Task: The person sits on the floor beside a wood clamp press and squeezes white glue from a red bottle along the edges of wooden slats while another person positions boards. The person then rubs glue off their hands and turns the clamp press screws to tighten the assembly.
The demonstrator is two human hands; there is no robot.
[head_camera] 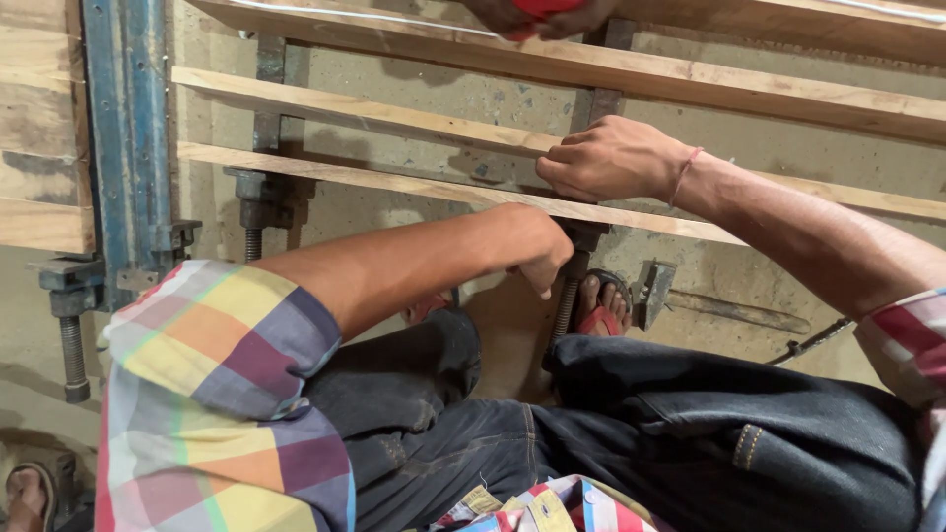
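Head view, looking down: a long pale wooden strip (414, 185) runs across a steel clamping frame, the nearest of several such strips lying side by side with gaps between them. The right hand (606, 158) rests knuckles-up on this nearest strip, fingers curled and pressed together over its far edge, seemingly to hold it flat and in line. The left hand (537, 246) reaches under the same strip, fingers folded into a loose fist around the top of a threaded steel screw (567, 300); whether it truly grips the screw is hidden by the wood. The next pale wooden strip (365, 111) lies just beyond, apart from the first. To the left stands a blue-painted steel upright (128, 138) with another threaded clamp bolt (71, 345) below it, which suggests the strips sit here to be squeezed together. A foot in a red sandal (601, 305) is planted on the concrete floor (729, 276) beneath.
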